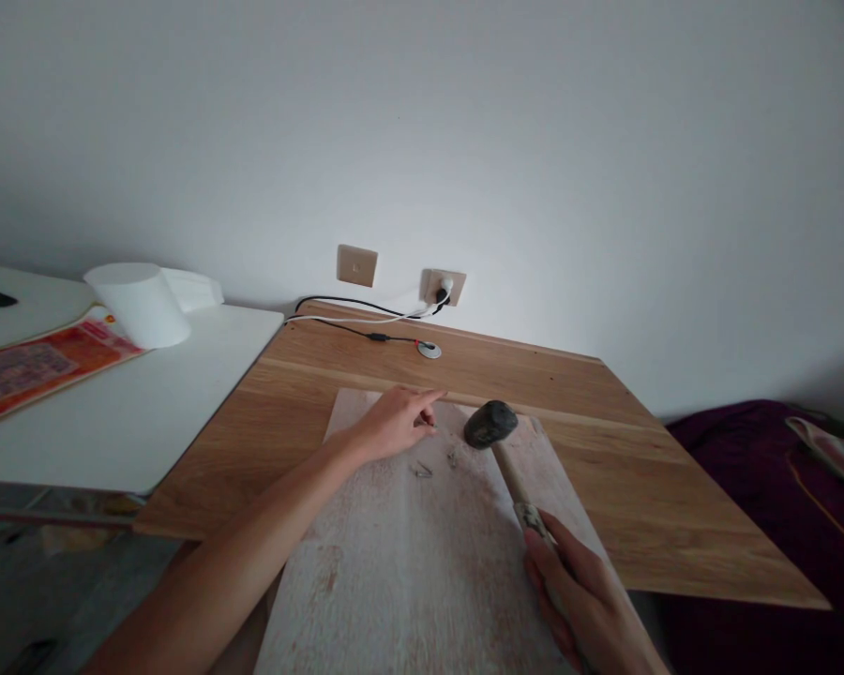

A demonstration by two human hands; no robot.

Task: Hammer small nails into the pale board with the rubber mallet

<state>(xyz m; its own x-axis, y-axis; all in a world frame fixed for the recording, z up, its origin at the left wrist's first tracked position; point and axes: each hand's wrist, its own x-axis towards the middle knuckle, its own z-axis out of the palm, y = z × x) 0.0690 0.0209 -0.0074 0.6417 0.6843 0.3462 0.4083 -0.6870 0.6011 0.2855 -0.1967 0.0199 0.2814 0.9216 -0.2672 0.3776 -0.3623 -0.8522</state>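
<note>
My right hand is wrapped round the wooden handle of a mallet with a black head. The head hovers or rests near the far right part of a whitish worn board; I cannot tell which. Over the far part of that board is my left hand, its index finger stretched out and its thumb and other fingertips drawn together. Whatever they pinch is too small to make out. Just below it lie a few small nails, with another small cluster of nails nearer the mallet head.
The board lies on a wooden table against the wall. Cables run along its back to a wall socket. At left, a white table holds a white roll and an orange packet. Purple fabric lies at right.
</note>
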